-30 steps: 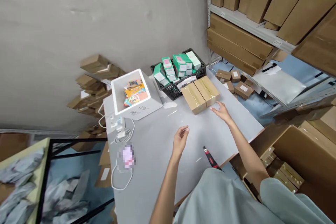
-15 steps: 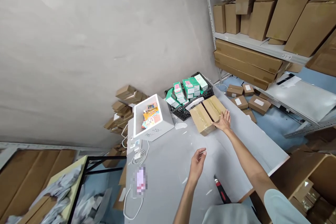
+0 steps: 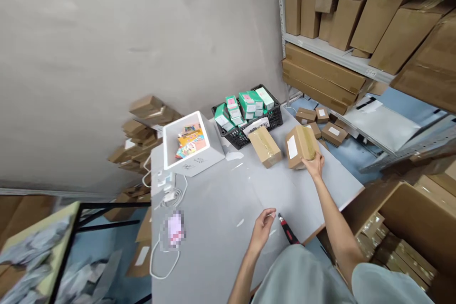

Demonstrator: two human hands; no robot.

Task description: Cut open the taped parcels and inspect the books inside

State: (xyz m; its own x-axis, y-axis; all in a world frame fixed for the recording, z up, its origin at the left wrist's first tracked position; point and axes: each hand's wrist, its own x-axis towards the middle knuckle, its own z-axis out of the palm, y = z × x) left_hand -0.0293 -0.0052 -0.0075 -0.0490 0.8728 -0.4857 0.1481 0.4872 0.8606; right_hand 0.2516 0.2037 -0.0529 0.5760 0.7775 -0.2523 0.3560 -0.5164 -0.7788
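My right hand (image 3: 314, 165) grips a small brown cardboard box (image 3: 298, 146) with a white label, tilted up off the grey table (image 3: 221, 209). A second taped brown box (image 3: 264, 146) lies flat to its left, apart from it. My left hand (image 3: 262, 229) hovers low over the table's near edge, fingers loosely apart and holding nothing. It is close to a red-and-black utility knife (image 3: 288, 231) lying on the table.
A black crate (image 3: 245, 126) of green boxes stands at the table's back, with a white screen device (image 3: 190, 145) and cables to its left. A phone (image 3: 173, 229) lies near the left edge. Shelves of cartons (image 3: 342, 28) rise at right; an open carton (image 3: 395, 237) sits on the floor.
My right hand reached the right-hand brown box, took hold of it and lifted it away from the other box. My left hand dropped back toward the knife.
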